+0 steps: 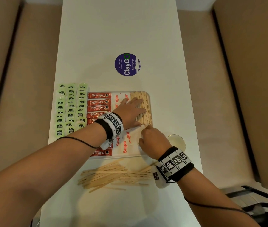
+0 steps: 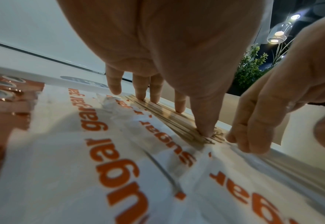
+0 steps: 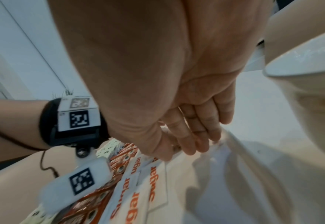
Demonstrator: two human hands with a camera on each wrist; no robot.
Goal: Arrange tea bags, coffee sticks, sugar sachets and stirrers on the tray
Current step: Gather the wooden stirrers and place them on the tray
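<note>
Green tea bags (image 1: 71, 110) in three overlapping columns at the tray's left edge, seemingly on the desk (image 1: 113, 30) rather than inside the rim; likely to slide or be brushed out of line by the left forearm passing just beside them. Red coffee sticks (image 1: 99, 102) stacked in a column inside the tray (image 1: 149, 95), partly hidden under the left wrist; a dragged wristband could skew the lower ones. Sugar sachets (image 1: 126, 141) overlapping down the tray's middle, crumpled where both hands meet; could ruck up or ride over the stirrers. Left hand (image 1: 130, 112) flat, fingers (image 2: 205, 121) straight and spread, pressing the row of stirrers (image 1: 144, 102) at the tray's far right corner; lifting too soon could let the thin sticks fan out or roll. Right hand (image 1: 153, 141) at the stirrers' near ends, fingers (image 3: 188, 136) curled together and tips touching the sachets; whether anything is pinched, impossible to tell. Too hard a nudge there could buckle the row. Loose stirrers (image 1: 113, 174) piled off the tray by the desk's near edge, easily swept off by the right wrist.
</note>
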